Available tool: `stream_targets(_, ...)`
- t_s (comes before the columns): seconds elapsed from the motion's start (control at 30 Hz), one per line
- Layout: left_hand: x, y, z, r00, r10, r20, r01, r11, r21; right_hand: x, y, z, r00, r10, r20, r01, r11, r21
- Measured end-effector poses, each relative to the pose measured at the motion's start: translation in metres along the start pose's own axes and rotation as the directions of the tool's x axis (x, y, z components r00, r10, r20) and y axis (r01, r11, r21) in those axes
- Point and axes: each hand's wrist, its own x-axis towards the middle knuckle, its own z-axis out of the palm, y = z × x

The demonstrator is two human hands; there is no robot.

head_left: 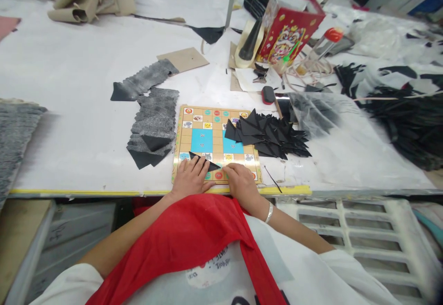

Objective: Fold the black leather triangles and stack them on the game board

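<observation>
In the head view, two bare hands work at the table's (79, 125) near edge. The left hand (190, 176) lies nearly flat, fingers extended over one black triangular piece (212, 165); the right hand (242, 185) is half curled, its fingertips at the piece's right tip, though whether they pinch it cannot be told. The piece rests on the near part of one patterned board (217, 146), close to the table's near edge. One heap of black pieces (273, 134), too many to count, overlaps the board's right edge; two grey fabric rows (155, 116) lie left of it. One red box (287, 28) stands toward the table's far edge. Both forearms angle inward across the near edge, palms down on the left, the right wrist bearing one bracelet (269, 212).
</observation>
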Motion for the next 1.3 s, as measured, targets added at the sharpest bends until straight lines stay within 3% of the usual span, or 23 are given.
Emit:
stream_targets(0.07, -0.001, 0.003, 0.002, 1.0, -0.012, -0.01, 0.012, 1.0, -0.006, 0.015, -0.005, 0.002, 0.998, 0.059, -0.002, -0.059, 0.996, 0.061)
stream_targets(0.17, -0.002, 0.004, 0.003, 0.998, 0.0, -0.066, -0.002, 1.0, -0.026, 0.039, -0.014, 0.006, 0.991, 0.101, 0.083, -0.106, 0.992, 0.066)
stream_targets(0.27, -0.006, -0.006, -0.001, 0.975, 0.046, -0.219, -0.061, 0.996, -0.061, 0.055, -0.006, 0.003, 0.977, 0.083, 0.198, -0.1, 0.992, 0.075)
stream_targets(0.37, -0.018, -0.028, -0.012, 0.91, 0.002, -0.415, -0.048, 0.994, -0.101, 0.065, 0.025, -0.015, 0.962, 0.108, 0.251, -0.104, 0.994, -0.03)
stream_targets(0.47, -0.039, -0.059, -0.025, 0.856, -0.202, -0.476, 0.139, 0.977, -0.165, 0.075, 0.055, -0.04, 0.969, 0.229, 0.097, -0.177, 0.909, -0.377)
stream_targets(0.53, -0.05, -0.082, -0.029, 0.817, -0.32, -0.48, 0.266, 0.947, -0.179, 0.086, 0.056, -0.049, 0.981, 0.192, -0.034, -0.184, 0.85, -0.494)
stream_targets(0.63, -0.059, -0.111, -0.029, 0.791, -0.39, -0.472, 0.36, 0.92, -0.156, 0.11, 0.02, -0.037, 0.995, -0.053, -0.089, 0.014, 0.923, -0.384)
stream_targets(0.77, -0.056, -0.126, -0.026, 0.806, -0.44, -0.395, 0.438, 0.893, -0.102, 0.15, -0.065, 0.008, 0.923, -0.379, -0.071, 0.365, 0.917, -0.16)
stream_targets(0.87, -0.052, -0.126, -0.027, 0.819, -0.485, -0.307, 0.495, 0.868, -0.049, 0.176, -0.112, 0.038, 0.857, -0.516, -0.009, 0.511, 0.852, -0.116)
stream_targets(0.97, -0.051, -0.124, -0.03, 0.825, -0.502, -0.259, 0.52, 0.854, 0.001, 0.197, -0.127, 0.058, 0.828, -0.558, 0.056, 0.56, 0.824, -0.081)
stream_targets(1.07, -0.051, -0.124, -0.032, 0.827, -0.504, -0.248, 0.523, 0.852, 0.013, 0.211, -0.113, 0.065, 0.911, -0.406, -0.068, 0.411, 0.906, 0.103)
stream_targets(1.13, -0.051, -0.124, -0.033, 0.822, -0.511, -0.25, 0.532, 0.846, 0.019, 0.217, -0.092, 0.059, 0.97, -0.133, -0.204, 0.196, 0.926, 0.324)
stream_targets(1.17, -0.051, -0.125, -0.033, 0.818, -0.517, -0.252, 0.539, 0.842, 0.022, 0.217, -0.08, 0.052, 0.968, 0.02, -0.25, 0.091, 0.9, 0.426)
stream_targets(1.23, -0.051, -0.127, -0.034, 0.813, -0.523, -0.256, 0.548, 0.836, 0.028, 0.211, -0.055, 0.034, 0.907, 0.252, -0.337, -0.037, 0.846, 0.533)
stream_targets(1.3, -0.052, -0.129, -0.034, 0.815, -0.516, -0.263, 0.543, 0.839, 0.036, 0.193, -0.035, 0.013, 0.842, 0.266, -0.469, -0.018, 0.883, 0.469)
